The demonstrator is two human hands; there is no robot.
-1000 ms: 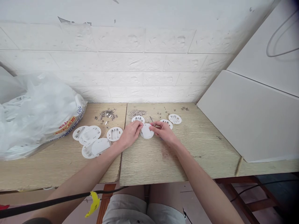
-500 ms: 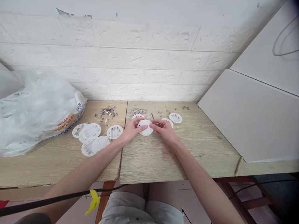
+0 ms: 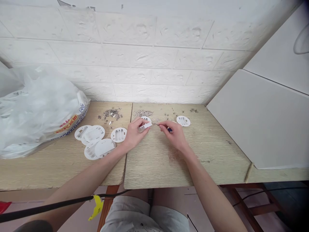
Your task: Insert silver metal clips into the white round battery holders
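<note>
My left hand (image 3: 135,131) grips a white round plastic battery case (image 3: 145,126) by its edge, tilted up so that its side faces me. In my right hand (image 3: 172,132) is a small screwdriver (image 3: 169,129) with a dark blue handle, its thin metal shaft pointing left toward the case. Whether the tip touches the case is too small to tell. Just behind the left fingers lies another slotted white disc (image 3: 146,119), partly hidden. A pile of small metal contacts (image 3: 143,113) is spread beyond it.
More white discs (image 3: 93,134) overlap on the left, with a single slotted one (image 3: 118,134) beside my left wrist. Another disc (image 3: 183,120) lies at the right. Metal clips (image 3: 112,113) are heaped at the back left. A full plastic bag (image 3: 43,109) and a white panel (image 3: 260,125) flank the table.
The case in my left hand has turned from lying face-up to standing on edge. My right hand has drawn away to the right, and the screwdriver has swung from pointing up to pointing left.
</note>
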